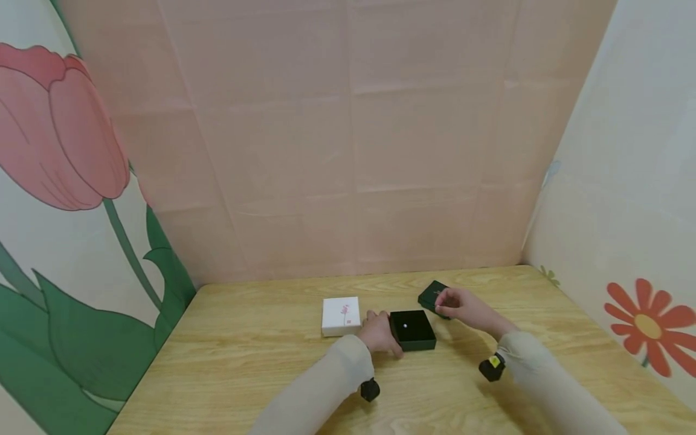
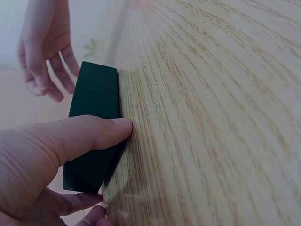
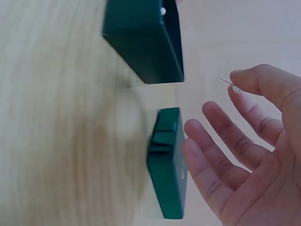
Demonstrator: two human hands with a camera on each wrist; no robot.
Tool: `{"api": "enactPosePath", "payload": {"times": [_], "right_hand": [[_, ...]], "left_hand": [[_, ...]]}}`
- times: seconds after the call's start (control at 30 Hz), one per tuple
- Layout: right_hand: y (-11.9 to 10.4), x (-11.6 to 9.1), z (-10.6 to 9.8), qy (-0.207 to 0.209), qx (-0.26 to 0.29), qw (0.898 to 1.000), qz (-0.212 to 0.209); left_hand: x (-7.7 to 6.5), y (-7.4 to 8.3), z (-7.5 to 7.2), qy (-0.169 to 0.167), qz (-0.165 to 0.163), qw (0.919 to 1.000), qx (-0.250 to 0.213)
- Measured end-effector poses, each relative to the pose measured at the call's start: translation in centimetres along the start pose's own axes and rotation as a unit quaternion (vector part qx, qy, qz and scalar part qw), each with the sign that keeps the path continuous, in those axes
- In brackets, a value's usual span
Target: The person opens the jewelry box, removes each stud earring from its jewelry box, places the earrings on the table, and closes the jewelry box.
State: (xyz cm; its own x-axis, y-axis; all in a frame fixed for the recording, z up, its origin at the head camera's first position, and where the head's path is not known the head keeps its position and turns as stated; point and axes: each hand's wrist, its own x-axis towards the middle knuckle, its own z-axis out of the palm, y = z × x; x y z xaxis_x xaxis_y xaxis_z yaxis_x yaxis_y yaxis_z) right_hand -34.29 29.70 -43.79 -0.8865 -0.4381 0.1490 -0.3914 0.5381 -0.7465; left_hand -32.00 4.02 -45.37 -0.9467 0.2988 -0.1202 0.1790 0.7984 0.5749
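A dark green jewelry box [image 1: 420, 346] lies without its lid on the table, one pearl [image 1: 405, 325] showing on its black lining. My left hand [image 1: 379, 333] holds this box at its left side; in the left wrist view the thumb crosses the green wall [image 2: 94, 94] and fingertips touch its lower end. Between thumb and index finger, my right hand [image 1: 462, 307] pinches a pearl stud earring [image 3: 237, 89], its thin pin pointing outward. The other fingers of that hand are spread. Near it lies the green lid [image 1: 431, 294], with a ribbon bow [image 3: 163, 136] on one edge.
A white box [image 1: 340, 313] with a pink flower print stands just left of my left hand. Everything lies on a wood-grain table [image 1: 261, 356]. Behind it hangs a pinkish cloth [image 1: 348, 151], and flower-printed panels stand at both sides.
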Motion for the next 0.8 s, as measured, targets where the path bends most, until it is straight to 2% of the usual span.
{"api": "enactPosePath", "payload": {"times": [0.23, 0.43, 0.8], "right_hand": [[0.8, -0.7, 0.9, -0.020, -0.008, 1.000, 0.011], [1.0, -1.1, 1.6, -0.053, 0.000, 0.998, 0.015], [0.7, -0.9, 2.2, -0.099, -0.007, 0.993, 0.058]], "left_hand": [[0.0, -0.1, 0.1, -0.002, -0.005, 1.0000, -0.004], [-0.1, -0.1, 0.1, -0.003, -0.006, 1.0000, -0.004], [0.0, 0.0, 0.0, -0.003, -0.004, 1.0000, 0.000]]}}
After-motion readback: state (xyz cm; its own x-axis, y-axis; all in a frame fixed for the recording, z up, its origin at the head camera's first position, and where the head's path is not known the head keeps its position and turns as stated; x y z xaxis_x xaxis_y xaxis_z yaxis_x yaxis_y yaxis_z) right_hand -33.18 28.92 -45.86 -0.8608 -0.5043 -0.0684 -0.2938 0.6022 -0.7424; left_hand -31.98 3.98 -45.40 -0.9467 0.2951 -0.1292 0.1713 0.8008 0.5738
